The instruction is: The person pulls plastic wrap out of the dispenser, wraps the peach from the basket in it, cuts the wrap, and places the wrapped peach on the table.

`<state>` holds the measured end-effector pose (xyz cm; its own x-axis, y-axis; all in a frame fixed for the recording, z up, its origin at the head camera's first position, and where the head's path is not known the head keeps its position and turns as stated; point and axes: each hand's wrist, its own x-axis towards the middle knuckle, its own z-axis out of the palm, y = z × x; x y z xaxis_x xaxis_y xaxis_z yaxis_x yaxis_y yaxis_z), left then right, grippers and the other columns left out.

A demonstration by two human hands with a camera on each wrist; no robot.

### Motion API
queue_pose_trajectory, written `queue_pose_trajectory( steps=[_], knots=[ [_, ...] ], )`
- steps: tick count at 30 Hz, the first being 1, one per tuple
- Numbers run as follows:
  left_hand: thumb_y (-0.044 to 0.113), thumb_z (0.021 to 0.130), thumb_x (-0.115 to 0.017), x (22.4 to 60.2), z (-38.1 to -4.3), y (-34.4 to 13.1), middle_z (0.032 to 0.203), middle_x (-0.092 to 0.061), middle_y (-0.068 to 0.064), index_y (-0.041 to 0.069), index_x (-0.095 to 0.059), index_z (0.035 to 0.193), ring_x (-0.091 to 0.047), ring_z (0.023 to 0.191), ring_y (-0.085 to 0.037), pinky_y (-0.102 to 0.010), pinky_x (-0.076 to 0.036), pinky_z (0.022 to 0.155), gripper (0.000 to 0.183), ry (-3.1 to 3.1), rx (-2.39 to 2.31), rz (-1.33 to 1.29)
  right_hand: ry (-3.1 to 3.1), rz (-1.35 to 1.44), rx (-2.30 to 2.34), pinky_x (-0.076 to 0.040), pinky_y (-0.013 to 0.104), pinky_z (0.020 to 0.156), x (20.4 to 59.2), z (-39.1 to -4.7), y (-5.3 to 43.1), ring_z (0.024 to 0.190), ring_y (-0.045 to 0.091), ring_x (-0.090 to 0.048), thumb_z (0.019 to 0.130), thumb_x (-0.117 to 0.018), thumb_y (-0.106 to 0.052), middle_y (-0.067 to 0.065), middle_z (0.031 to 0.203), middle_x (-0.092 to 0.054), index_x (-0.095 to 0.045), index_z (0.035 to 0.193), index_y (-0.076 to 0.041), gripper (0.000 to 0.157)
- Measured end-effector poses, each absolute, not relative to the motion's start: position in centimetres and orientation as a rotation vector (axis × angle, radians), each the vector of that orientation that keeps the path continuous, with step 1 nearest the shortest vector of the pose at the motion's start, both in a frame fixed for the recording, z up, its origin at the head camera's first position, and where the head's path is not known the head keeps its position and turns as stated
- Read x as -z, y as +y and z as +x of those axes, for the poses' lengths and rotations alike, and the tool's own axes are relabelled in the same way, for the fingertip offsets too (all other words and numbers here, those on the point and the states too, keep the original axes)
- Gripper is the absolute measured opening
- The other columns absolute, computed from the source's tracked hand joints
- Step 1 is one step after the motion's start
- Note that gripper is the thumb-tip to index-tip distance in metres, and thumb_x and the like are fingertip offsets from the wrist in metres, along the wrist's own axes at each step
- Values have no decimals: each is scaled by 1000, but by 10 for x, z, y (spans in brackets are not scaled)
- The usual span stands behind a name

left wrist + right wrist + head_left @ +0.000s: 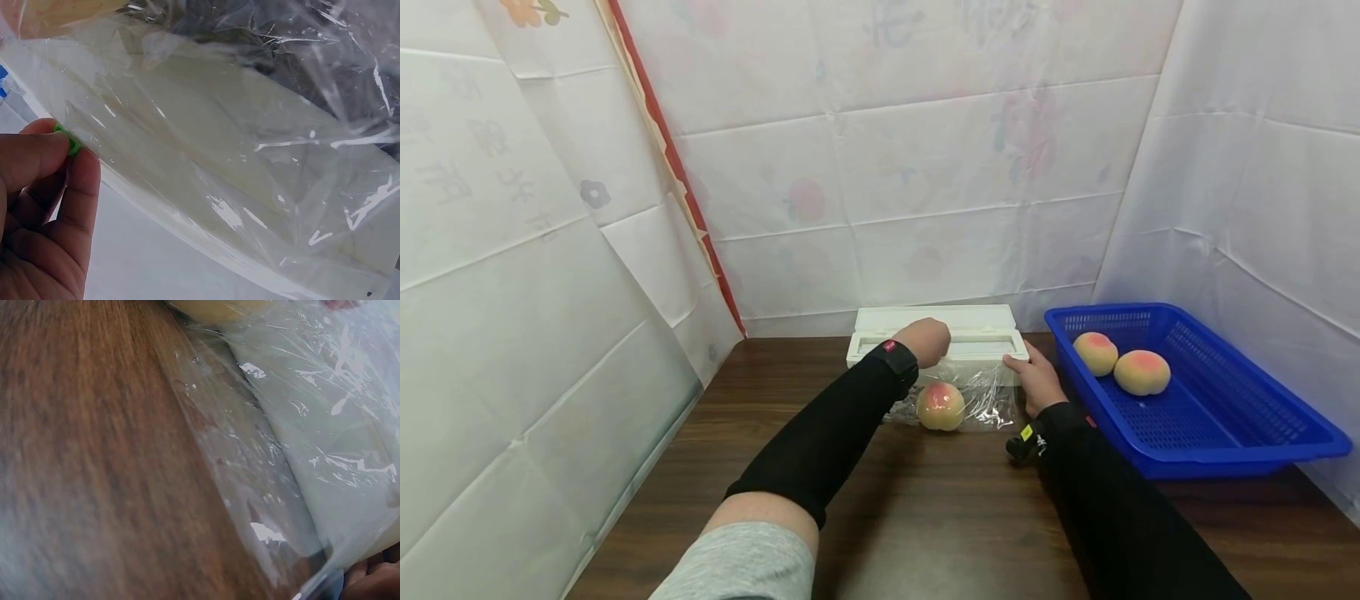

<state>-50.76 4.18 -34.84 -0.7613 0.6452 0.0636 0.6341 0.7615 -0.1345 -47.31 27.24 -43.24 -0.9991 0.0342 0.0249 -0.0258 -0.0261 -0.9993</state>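
Observation:
A white cling film dispenser box (942, 322) stands at the back of the table, its lid raised. Clear plastic film (988, 404) hangs over its front and spreads onto the table. One peach (940, 407) sits in front of the box, with film around it. Between thumb and fingers, my left hand (927, 340) pinches a small green slider (69, 140) at the box's edge. My right hand (1036, 379) grips the box's right end, thumb at the top front; most of this hand is outside the right wrist view.
To the right stands a blue plastic basket (1206, 457) holding two more peaches (1096, 354). Dark wood tabletop (910, 533) lies in front of the box. White printed sheeting (925, 183) encloses the table at the back and both sides.

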Motion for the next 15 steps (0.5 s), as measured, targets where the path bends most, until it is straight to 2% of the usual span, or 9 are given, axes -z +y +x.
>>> queue_pose_trajectory(
  steps=[6,11,15],
  knots=[
    [2,103,-59,350,-514,35,67,-25,4,18,-34,63,-27,67,-15,-30,-30,67,50,-2874,-138,-1008,-2166,1,-2232,-10,52,135,422,-464,269,166,34,-10,112,-50,-9,15,178,-14,-14,171,-10,70],
    [2,103,-59,351,-516,27,67,-19,4,18,-30,63,-21,66,-15,-30,-26,67,52,-2886,-101,-990,-2157,1,-2217,-10,50,135,426,-466,271,166,32,-10,112,-51,-9,13,179,-15,-14,171,-12,70],
    [2,104,-58,354,-515,22,67,-24,4,17,-36,64,-25,67,-15,-30,-29,68,48,-2899,-93,-994,-2156,6,-2192,-11,48,135,437,-473,272,165,30,-12,112,-51,-11,11,179,-17,-15,171,-14,69]
  ],
)
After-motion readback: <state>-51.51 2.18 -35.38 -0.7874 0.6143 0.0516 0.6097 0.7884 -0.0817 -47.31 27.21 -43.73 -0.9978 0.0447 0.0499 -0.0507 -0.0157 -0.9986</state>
